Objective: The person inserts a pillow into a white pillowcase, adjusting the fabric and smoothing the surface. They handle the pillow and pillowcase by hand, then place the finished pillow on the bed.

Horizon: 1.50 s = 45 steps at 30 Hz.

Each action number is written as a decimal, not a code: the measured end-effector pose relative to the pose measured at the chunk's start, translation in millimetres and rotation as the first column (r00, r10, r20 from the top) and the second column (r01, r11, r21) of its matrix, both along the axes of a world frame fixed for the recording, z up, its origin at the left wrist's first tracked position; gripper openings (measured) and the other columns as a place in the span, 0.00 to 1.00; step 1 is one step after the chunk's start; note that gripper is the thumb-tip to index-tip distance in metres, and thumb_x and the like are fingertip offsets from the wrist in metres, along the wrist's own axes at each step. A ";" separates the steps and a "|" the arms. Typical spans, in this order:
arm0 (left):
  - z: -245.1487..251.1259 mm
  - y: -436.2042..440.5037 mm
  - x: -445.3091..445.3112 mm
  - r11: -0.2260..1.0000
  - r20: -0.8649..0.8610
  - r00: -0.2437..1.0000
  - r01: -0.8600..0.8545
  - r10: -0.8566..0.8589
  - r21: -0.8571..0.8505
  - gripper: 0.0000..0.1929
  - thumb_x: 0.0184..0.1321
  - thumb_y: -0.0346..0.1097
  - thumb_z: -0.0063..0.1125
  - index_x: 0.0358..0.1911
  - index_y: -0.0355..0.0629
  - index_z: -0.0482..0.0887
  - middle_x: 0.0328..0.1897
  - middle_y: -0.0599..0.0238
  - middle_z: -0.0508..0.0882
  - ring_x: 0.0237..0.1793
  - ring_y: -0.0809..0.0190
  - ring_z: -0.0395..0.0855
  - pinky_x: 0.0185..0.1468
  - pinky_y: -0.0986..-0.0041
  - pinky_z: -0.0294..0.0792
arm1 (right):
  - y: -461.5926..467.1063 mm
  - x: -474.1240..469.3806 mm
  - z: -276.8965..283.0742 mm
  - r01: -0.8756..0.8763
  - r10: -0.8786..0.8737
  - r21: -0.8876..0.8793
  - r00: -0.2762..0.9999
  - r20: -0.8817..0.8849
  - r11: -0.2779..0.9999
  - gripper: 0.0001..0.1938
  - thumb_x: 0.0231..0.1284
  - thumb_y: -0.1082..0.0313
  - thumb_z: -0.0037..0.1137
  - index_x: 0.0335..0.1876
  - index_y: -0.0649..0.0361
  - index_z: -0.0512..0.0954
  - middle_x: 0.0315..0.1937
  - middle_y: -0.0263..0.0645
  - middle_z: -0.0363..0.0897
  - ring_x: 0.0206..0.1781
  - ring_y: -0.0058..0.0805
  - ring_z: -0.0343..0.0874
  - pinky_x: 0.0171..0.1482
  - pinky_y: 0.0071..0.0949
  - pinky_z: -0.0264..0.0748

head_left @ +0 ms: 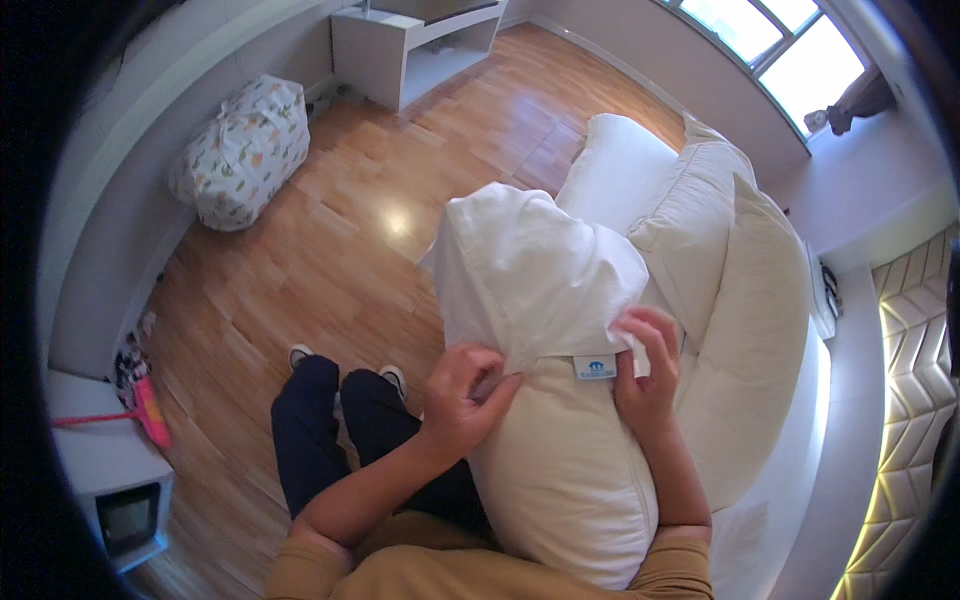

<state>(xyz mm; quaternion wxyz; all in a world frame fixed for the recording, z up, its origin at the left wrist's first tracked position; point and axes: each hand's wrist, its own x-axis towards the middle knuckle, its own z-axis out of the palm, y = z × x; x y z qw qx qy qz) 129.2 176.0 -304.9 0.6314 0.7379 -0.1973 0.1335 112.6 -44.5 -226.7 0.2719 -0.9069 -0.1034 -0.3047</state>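
A cream pillow [562, 450] lies lengthwise against my body, its far end inside a bunched white pillowcase [540, 270]. At the near left edge of the pillowcase, my left hand [469, 394] has its fingers curled with the thumb on the pillow; whether it pinches the cloth is unclear. My right hand [649, 367] is at the right edge, beside a small white label [595, 367] sewn at the border, its fingers bent and slightly blurred near the cloth.
More cream pillows [750, 315] and a white folded bedding piece [619, 169] lie on the bed at right. A patterned fabric bundle [247, 154] and a white cabinet [371, 56] stand across the wooden floor [337, 247]. A pink dustpan-like object [152, 412] is at left.
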 end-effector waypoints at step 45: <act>54.6 -30.9 -37.7 0.896 0.340 0.903 0.098 -0.263 0.433 0.15 0.48 0.25 0.63 0.42 0.40 0.80 0.32 0.59 0.79 0.28 0.54 0.79 0.31 0.68 0.72 | -102.7 -42.9 -45.1 0.052 0.191 0.641 0.933 -0.304 0.766 0.06 0.65 0.73 0.50 0.39 0.64 0.79 0.31 0.33 0.78 0.36 0.17 0.75 0.39 0.21 0.73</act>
